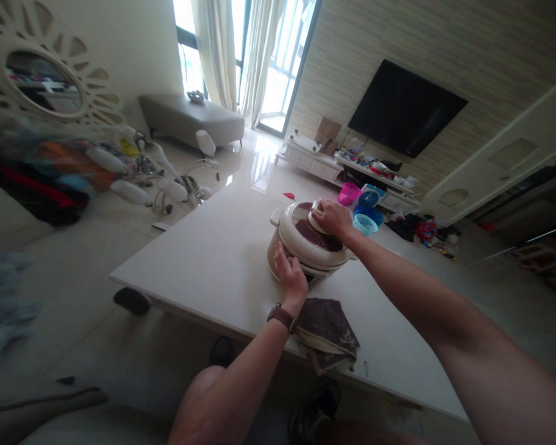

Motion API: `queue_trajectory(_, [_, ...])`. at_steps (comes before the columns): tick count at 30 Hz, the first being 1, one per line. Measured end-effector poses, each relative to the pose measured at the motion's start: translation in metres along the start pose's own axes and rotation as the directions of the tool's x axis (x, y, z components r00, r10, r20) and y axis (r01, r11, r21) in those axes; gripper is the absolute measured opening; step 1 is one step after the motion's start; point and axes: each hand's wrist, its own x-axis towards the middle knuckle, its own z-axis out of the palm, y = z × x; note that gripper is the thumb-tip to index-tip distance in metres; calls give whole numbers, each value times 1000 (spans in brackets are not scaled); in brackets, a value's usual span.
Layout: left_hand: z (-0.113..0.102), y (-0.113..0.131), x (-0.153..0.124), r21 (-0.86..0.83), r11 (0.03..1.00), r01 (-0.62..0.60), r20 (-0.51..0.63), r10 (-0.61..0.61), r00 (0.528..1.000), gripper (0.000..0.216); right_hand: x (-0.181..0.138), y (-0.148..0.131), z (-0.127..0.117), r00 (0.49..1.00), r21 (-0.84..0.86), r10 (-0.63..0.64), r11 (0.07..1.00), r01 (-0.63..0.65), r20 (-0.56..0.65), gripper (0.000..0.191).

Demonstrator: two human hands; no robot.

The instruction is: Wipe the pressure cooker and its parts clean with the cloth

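Right hand (pixel 334 217) grips the cooker (pixel 306 247) lid knob (no legible label); left hand (pixel 291 276) braces its side.

Bare table (pixel 204 259) left of cooker (pixel 306 247); cloth (pixel 327 330) (folded) blocks near side.

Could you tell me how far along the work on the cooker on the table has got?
Done: the cooker stands on the white table, lid seated. In hand: the left hand braces its side while the right hand grips the lid knob. Left: the folded cloth lies untouched beside it.
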Motion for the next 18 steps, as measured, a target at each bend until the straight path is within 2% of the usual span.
queue_trajectory(5, [-16,6,12,72,996,60,-143,-50,988,70,28,-56,1,1000,63,15,998,-16,25,50])
queue_trajectory(10, [-26,7,28,177,984,20,-228,21,974,71,51,-108,-3,998,109,33,993,-38,50,56])
queue_trajectory(14, [-34,4,42,258,966,5,-310,78,947,68,57,-126,-6,998,101,28,994,-33,56,58])
queue_trajectory(18, [-38,-3,48,276,960,-53,-334,147,931,67,55,-125,-9,998,83,12,996,-18,66,58])
